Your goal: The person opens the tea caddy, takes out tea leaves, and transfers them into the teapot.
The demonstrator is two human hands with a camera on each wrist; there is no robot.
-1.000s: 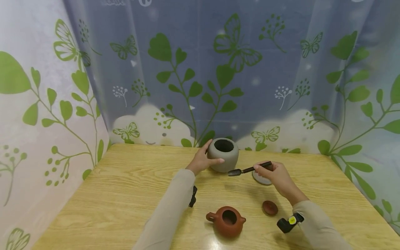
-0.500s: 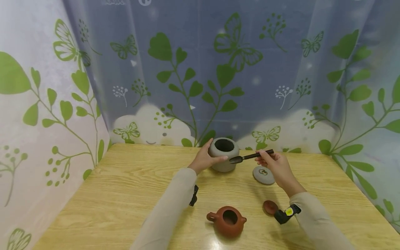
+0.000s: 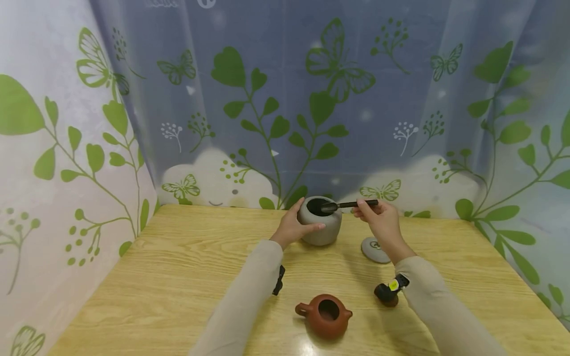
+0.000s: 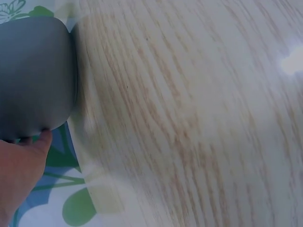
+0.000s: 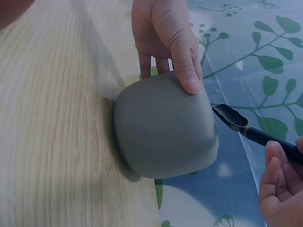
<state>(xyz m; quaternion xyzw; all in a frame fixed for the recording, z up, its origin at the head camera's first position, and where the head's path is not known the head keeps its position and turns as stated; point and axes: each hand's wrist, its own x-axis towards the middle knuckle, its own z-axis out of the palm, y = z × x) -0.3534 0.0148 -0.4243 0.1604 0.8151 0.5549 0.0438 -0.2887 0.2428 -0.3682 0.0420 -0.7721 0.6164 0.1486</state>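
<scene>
a curtained nook; leaf-print drapes line a wood-grain table

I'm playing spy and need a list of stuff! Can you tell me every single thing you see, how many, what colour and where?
Jar: 1, grey, far part of the table
Scoop: 1, dark, at the jar's mouth
Grey lid: 1, grey, on the table right of the jar
Teapot: 1, reddish-brown, near part of the table
Small round piece: 1, reddish-brown, right of the teapot, mostly hidden
Table: 1, yellowish wood, under everything
Backdrop: count unclear, blue and pale with green leaves and butterflies, around the table
Sleeves: 2, beige, on the arms
Wrist cameras: 2, black, at the wrists
Hands: 2, left hand gripping the jar, right hand holding the scoop
</scene>
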